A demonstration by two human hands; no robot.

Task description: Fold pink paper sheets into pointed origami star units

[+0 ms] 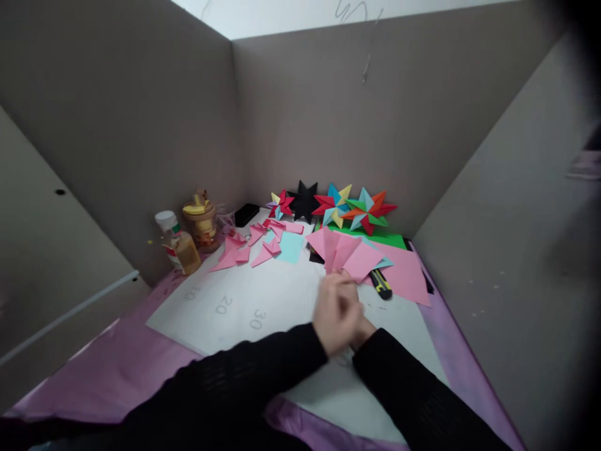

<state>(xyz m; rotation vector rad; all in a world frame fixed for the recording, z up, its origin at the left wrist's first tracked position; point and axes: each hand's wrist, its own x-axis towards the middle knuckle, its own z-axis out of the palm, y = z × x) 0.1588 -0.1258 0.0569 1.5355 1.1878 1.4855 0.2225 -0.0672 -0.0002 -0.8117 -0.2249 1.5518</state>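
Observation:
My left hand (335, 313) is curled and blurred over the white sheet (291, 300), its fingers closed. Behind it, mostly covered, my right hand (364, 331) meets it; its fingers are hidden. What lies between the two hands does not show. Right beyond my fingers are pink paper pieces (362, 259), spread like a fan; whether a hand touches them I cannot tell. Close to their right side a black and yellow box cutter (380, 285) lies on the sheet. Folded pink paper pieces (267, 252) sit farther left, beside a light blue paper square (291, 247).
Folded paper stars (369, 212) lean against the back panel. A black paper star (304, 200) is among them. At left stand a glue bottle (184, 250), a brown tub (203, 225) and a clear plastic cup (226, 219). Grey panels enclose the table on three sides.

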